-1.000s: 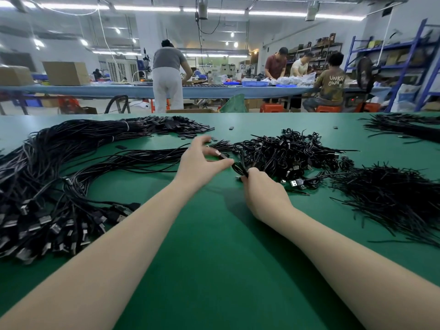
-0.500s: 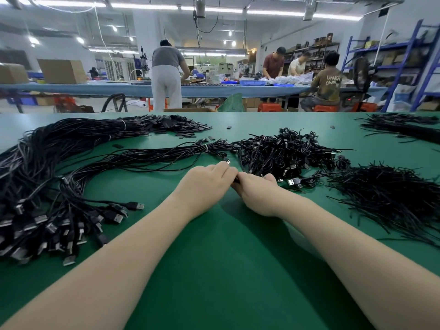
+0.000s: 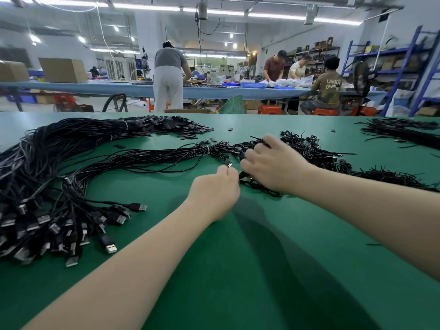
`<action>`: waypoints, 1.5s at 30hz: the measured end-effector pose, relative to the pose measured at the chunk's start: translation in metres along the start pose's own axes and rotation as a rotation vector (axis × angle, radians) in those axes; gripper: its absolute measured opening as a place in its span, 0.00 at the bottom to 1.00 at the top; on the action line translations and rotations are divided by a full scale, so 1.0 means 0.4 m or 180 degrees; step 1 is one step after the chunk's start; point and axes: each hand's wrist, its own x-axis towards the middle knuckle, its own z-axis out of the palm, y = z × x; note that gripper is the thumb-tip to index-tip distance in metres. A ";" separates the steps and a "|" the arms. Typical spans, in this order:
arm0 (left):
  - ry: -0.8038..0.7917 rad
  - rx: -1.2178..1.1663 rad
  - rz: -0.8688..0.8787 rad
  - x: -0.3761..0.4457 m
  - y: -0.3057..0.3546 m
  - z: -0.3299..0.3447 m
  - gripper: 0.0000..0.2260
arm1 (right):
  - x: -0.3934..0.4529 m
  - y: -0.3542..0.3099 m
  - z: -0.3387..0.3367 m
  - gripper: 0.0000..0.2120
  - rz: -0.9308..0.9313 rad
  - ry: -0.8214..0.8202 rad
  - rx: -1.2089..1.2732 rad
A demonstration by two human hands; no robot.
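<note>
Black and thin, the cable with a small silver-tipped plug (image 3: 228,163) lies on the green table mat (image 3: 238,270), just left of centre. Its long axis runs from upper left to lower right, and the silver tip points down-right at the fingertips of the left hand (image 3: 214,194). The cable's other end runs back into a long black cable bundle cinched by a white band (image 3: 154,158).

The left hand is curled into a loose fist with thumb and forefinger brought together right at the plug tip. I cannot tell whether they actually pinch it. The right hand (image 3: 273,167) sits just beside it, with its fingers hooked into and gripping strands of the tangled heap of short black wires (image 3: 309,146).

The only legible writing is "UNKN OWN", on the back of a seated person's olive shirt (image 3: 329,85) at the far bench.

A thick sheaf of black leads ending in flat USB plugs (image 3: 47,222) fans out at the left edge. A pile of small flat black rectangles (image 3: 171,126) lies near the far edge of the table. Loose black ties (image 3: 392,177) spread to the right, and another dark bundle (image 3: 404,133) lies at the far right. Bare green mat runs from the hands to the near edge, between and under both forearms.
</note>
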 end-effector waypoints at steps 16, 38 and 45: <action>-0.0149 -0.2048 -0.1102 -0.010 -0.041 0.023 0.16 | -0.226 0.146 0.079 0.17 0.1868 -0.2767 0.1912; -0.0302 -0.3498 -0.1351 -0.004 -0.080 0.031 0.14 | -0.234 0.150 0.118 0.11 0.1738 -0.2123 0.2797; -0.0455 -0.4090 -0.1350 0.003 -0.086 0.040 0.13 | -0.133 0.059 0.054 0.14 0.2327 0.0493 0.3791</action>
